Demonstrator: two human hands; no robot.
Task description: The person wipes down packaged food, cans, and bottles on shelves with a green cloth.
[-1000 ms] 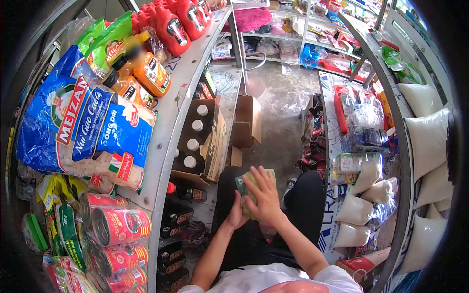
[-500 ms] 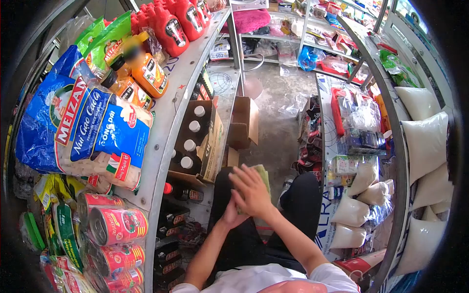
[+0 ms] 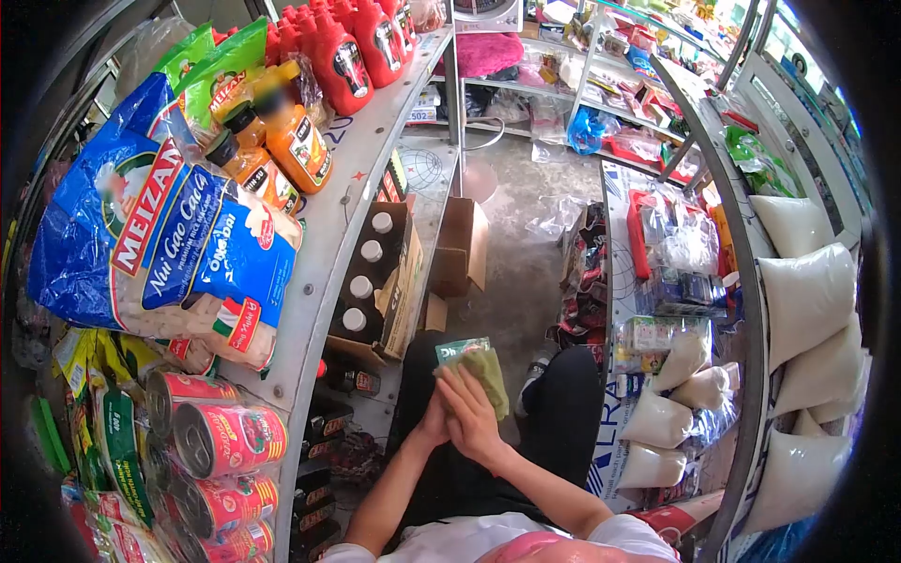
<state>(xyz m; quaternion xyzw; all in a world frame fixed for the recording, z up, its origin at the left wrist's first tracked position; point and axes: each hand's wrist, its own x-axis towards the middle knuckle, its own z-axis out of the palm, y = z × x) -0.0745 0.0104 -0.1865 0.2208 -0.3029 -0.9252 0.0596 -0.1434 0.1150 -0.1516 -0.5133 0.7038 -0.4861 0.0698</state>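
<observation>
Above the knees, my right hand (image 3: 472, 410) presses a green cloth (image 3: 490, 377) against a small packet (image 3: 460, 350) with a green and white printed top. My left hand (image 3: 433, 418) is beside it on the left, its fingers partly hidden behind my right hand, and appears to support the packet from beneath. Both hands touch each other. Most of the packet is covered by the cloth and fingers.
On the left shelf (image 3: 328, 249) are a blue pasta bag (image 3: 164, 220), red cans (image 3: 230, 439) and sauce bottles (image 3: 298, 145). Below stands a carton of dark bottles (image 3: 402, 310). White-filled bags (image 3: 807, 291) line the right shelf. An open cardboard box (image 3: 458, 249) is ahead.
My hands have moved slightly down, and the packet's printed top now shows above the fingers. More of the green cloth is visible. The whole view has shifted slightly.
</observation>
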